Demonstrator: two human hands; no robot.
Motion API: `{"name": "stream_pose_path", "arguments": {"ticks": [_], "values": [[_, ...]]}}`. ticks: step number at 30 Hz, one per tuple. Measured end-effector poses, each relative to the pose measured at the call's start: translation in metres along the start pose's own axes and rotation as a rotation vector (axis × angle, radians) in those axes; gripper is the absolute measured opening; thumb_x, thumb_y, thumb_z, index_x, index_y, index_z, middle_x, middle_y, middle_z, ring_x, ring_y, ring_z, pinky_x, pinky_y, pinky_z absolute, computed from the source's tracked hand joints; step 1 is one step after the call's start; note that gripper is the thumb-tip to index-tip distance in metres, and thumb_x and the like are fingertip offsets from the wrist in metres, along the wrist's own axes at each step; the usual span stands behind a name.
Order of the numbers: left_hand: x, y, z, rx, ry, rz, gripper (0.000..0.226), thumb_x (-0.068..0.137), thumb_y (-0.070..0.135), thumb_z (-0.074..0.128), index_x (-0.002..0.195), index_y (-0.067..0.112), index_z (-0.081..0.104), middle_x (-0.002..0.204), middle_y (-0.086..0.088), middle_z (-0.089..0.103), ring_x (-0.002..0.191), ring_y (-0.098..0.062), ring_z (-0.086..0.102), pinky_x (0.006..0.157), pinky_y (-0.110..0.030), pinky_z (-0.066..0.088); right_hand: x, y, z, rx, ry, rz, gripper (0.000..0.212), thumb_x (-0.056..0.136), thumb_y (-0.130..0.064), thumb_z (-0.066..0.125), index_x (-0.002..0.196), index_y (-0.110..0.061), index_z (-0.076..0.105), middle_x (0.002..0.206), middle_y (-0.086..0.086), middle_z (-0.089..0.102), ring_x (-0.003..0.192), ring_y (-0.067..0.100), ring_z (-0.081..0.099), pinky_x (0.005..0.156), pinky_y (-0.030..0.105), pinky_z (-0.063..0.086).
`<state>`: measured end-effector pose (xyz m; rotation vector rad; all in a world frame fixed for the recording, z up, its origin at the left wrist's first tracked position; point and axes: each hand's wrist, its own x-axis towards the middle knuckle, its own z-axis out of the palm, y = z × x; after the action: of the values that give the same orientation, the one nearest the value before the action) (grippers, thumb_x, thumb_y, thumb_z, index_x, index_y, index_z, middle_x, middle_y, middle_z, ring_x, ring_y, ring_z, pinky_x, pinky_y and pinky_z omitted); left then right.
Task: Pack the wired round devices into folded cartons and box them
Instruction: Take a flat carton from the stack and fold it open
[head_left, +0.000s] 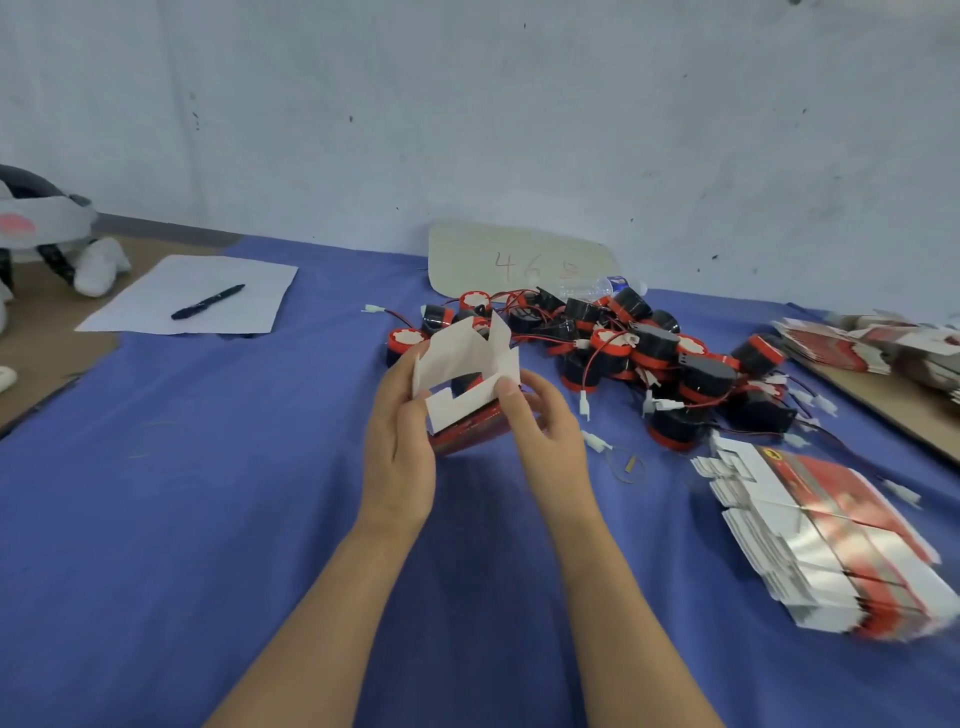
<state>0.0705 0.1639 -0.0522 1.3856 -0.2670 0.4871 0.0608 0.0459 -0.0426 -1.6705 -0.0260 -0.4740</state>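
Both hands hold a small red carton (470, 395) above the blue cloth, its white flaps standing open toward the wall. My left hand (402, 436) grips its left side, and my right hand (540, 421) pinches its right flap with the thumb on top. Something dark shows inside the carton; I cannot tell what it is. A heap of black and red round devices (639, 358) with red wires and white plugs lies just behind and to the right. A stack of flat red and white cartons (831, 540) lies at the right.
A white sheet (197, 296) with a black pen (208, 301) lies at the back left. A cardboard sign (514, 260) and a plastic bottle (602, 286) stand against the wall. More flat cartons (872, 343) lie on a board at the far right. A headset (41, 223) sits far left.
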Motion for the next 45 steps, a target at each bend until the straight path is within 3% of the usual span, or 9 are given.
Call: {"name": "stream_pose_path", "arguments": {"ticks": [3,6,14,22,29,33,36,42,45], "values": [[-0.004,0.007,0.004,-0.014,-0.053,0.027,0.048,0.088,0.016,0.028,0.117,0.046,0.052,0.115,0.038,0.057,0.115,0.013,0.05,0.086,-0.003,0.039,-0.003,-0.006,-0.003,0.084,-0.134,-0.053,0.04,0.089,-0.042,0.055,0.127,-0.032,0.056,0.113,-0.016,0.067,0.109,-0.001,0.059,0.091,0.016,0.047],[-0.003,0.007,0.004,-0.066,-0.054,0.005,0.045,0.09,0.019,0.032,0.123,0.034,0.058,0.119,0.023,0.062,0.114,0.003,0.055,0.083,-0.01,0.046,-0.005,-0.007,-0.001,0.147,-0.181,-0.028,0.046,0.09,-0.04,0.052,0.136,-0.033,0.049,0.126,-0.013,0.062,0.117,0.004,0.056,0.099,0.026,0.047],[-0.003,0.005,0.006,-0.056,0.047,-0.067,0.036,0.103,0.031,0.032,0.136,0.026,0.046,0.132,0.014,0.053,0.113,0.004,0.053,0.091,-0.014,0.047,-0.007,-0.008,0.007,0.191,-0.137,0.025,0.025,0.097,-0.023,0.053,0.115,-0.04,0.059,0.102,-0.022,0.068,0.095,-0.006,0.063,0.08,0.017,0.053],[-0.004,0.008,0.008,-0.106,0.067,-0.096,0.038,0.102,0.015,0.032,0.135,0.023,0.048,0.134,0.006,0.055,0.119,-0.005,0.053,0.098,-0.024,0.047,-0.006,-0.007,0.009,0.239,-0.092,0.155,0.019,0.095,-0.024,0.054,0.097,-0.04,0.065,0.09,-0.02,0.071,0.085,-0.001,0.066,0.066,0.016,0.052],[-0.012,-0.001,0.011,0.246,-0.045,0.086,0.042,0.098,0.013,0.045,0.13,0.039,0.033,0.125,0.022,0.048,0.11,0.001,0.052,0.088,-0.007,0.041,-0.004,-0.004,0.005,0.222,0.047,0.228,0.038,0.088,-0.002,0.047,0.093,-0.037,0.062,0.089,-0.012,0.067,0.076,0.005,0.061,0.057,0.016,0.048],[-0.016,0.001,0.01,0.305,-0.135,0.219,0.03,0.097,0.034,0.046,0.123,0.044,0.034,0.132,0.01,0.047,0.122,-0.01,0.048,0.099,-0.019,0.04,-0.003,-0.004,0.002,0.213,0.13,0.235,0.048,0.086,0.005,0.038,0.095,-0.037,0.059,0.096,-0.009,0.065,0.087,0.01,0.058,0.072,0.024,0.047],[-0.016,0.0,0.011,0.299,-0.18,0.295,0.027,0.099,0.037,0.034,0.12,0.035,0.052,0.132,0.003,0.049,0.126,-0.001,0.043,0.1,-0.011,0.034,-0.002,-0.005,0.002,0.24,0.163,0.258,0.05,0.085,0.008,0.034,0.096,-0.034,0.059,0.1,-0.003,0.064,0.09,0.016,0.056,0.073,0.028,0.045],[-0.01,-0.006,0.01,0.368,-0.113,0.04,0.028,0.093,-0.001,0.045,0.103,0.015,0.066,0.119,0.004,0.052,0.105,-0.006,0.052,0.083,-0.001,0.036,-0.005,-0.006,0.006,0.137,0.029,0.138,0.052,0.09,0.003,0.037,0.095,-0.042,0.062,0.095,-0.021,0.066,0.094,0.004,0.059,0.083,0.023,0.048],[-0.006,-0.002,0.008,0.222,-0.017,-0.133,0.039,0.092,-0.002,0.036,0.096,0.028,0.06,0.118,0.006,0.054,0.111,-0.013,0.053,0.094,-0.02,0.045,-0.008,-0.009,0.01,0.104,-0.153,0.053,0.027,0.099,-0.027,0.047,0.117,-0.045,0.059,0.115,-0.03,0.062,0.111,-0.012,0.053,0.092,0.012,0.044]]}}
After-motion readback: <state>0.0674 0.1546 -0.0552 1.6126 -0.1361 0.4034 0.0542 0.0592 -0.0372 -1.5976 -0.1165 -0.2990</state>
